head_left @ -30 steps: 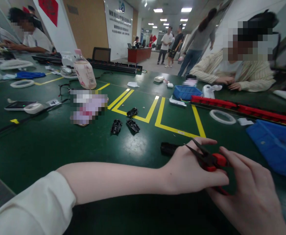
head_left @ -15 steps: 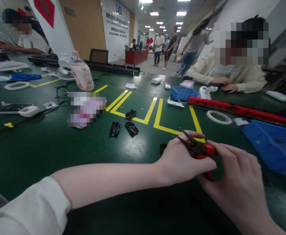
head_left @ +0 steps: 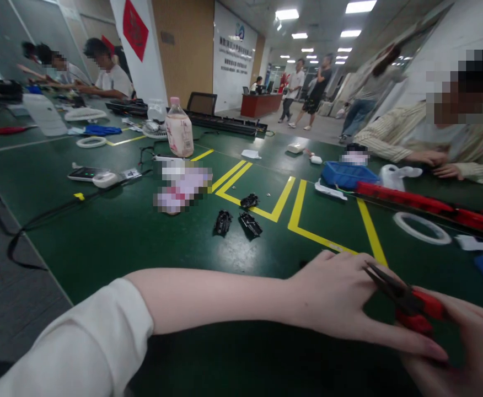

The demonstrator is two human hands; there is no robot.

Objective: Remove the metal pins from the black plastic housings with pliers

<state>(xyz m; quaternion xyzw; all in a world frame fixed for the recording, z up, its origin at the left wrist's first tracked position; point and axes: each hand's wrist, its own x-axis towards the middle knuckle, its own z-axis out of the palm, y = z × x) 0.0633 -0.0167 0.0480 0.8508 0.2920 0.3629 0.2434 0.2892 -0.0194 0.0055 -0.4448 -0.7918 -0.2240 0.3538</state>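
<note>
Needle-nose pliers [head_left: 402, 300] with dark jaws and red handles are in my right hand [head_left: 468, 347] at the lower right. The jaws are slightly parted and point up and left. My left hand [head_left: 344, 300] reaches across beside them, its thumb stretched out below the jaws and its fingers at the far side near the tips. The thumb lies close to the red handles; whether it touches cannot be made out. Several small black parts lie on the green table, among them one black part [head_left: 250, 225] left of my hands and another [head_left: 223, 223] beside it.
A drink bottle [head_left: 179, 129] and a phone [head_left: 183, 190] stand and lie to the left. To the right are a blue bin [head_left: 349, 175], a long red strip [head_left: 431, 207] and a white ring [head_left: 421, 227]. A person in a striped sleeve [head_left: 394, 140] sits opposite.
The view has turned left, so the table's things sit further right. My left thumb and fingers have spread further apart around the pliers' jaws. My right hand still holds the pliers.
</note>
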